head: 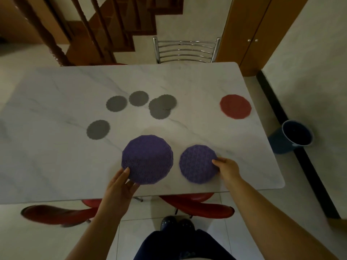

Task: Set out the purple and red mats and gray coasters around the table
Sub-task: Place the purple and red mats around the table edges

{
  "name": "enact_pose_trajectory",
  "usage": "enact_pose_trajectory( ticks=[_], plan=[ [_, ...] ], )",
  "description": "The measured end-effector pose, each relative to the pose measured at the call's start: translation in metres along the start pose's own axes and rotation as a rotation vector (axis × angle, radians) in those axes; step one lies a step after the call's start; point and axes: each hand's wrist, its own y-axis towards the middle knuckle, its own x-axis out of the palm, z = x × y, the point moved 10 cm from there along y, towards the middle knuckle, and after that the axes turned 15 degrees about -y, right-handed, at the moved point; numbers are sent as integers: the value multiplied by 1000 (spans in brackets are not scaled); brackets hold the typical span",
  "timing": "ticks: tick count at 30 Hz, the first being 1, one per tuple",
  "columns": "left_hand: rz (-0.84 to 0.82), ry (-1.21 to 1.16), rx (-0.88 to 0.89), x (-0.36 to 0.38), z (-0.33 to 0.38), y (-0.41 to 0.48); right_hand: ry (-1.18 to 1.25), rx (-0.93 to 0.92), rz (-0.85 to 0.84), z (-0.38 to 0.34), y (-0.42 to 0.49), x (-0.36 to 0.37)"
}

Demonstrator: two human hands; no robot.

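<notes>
Open tabletop left of gray coasters

A chrome-backed chair stands well beyond the fingers, flanked by a wooden staircase on the left and a wooden cabinet on the right. A blue bucket sits on the tiled floor far right of the fingers. Two red chair seats lie nearer than the fingers.
</notes>
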Motion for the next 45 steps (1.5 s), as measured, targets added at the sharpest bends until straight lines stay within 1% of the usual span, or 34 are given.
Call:
enact_pose_trajectory(
  ticks=[3,5,13,17,20,22,24,26,28,31,34,36,41,43,45],
  plan=[
    [3,11,-22,-2,-7,-5,-295,-128,101,-15,-1,-7],
    [1,16,-30,0,-12,-8,-371,-179,143,-22,-2,-9],
    [-6,-7,-30,6,-18,-12,-427,-200,204,-24,-2,-13],
    [-1,-8,-20,8,-18,-13,-422,-192,191,-25,-7,-16],
    [5,-15,-6,11,-18,-15,-405,-253,146,-43,-20,-8],
    [6,-21,-2,12,-18,-18,-365,-340,90,-65,-37,6],
    [3,-19,1,13,-20,-23,-310,-442,-60,-86,-62,35],
    [5,-16,7,13,-21,-28,-318,-536,-238,-102,-92,69],
    [9,-22,15,13,-20,-32,-376,-633,-319,-114,-115,93],
    [23,-29,28,8,-12,-35,-508,-740,-266,-125,-132,108],
    [20,-37,24,-2,1,-32,-568,-771,-228,-130,-138,120],
    [5,-28,12,-10,11,-28,-556,-767,-227,-133,-142,131],
    [-5,-15,-41,-38,46,-11,-531,-857,-108,-149,-162,168],
    [-23,-13,-41,-51,69,0,-510,-837,-93,-154,-169,191],
    [-35,19,-43,-67,97,12,-477,-795,-43,-160,-177,214]
  ],
)
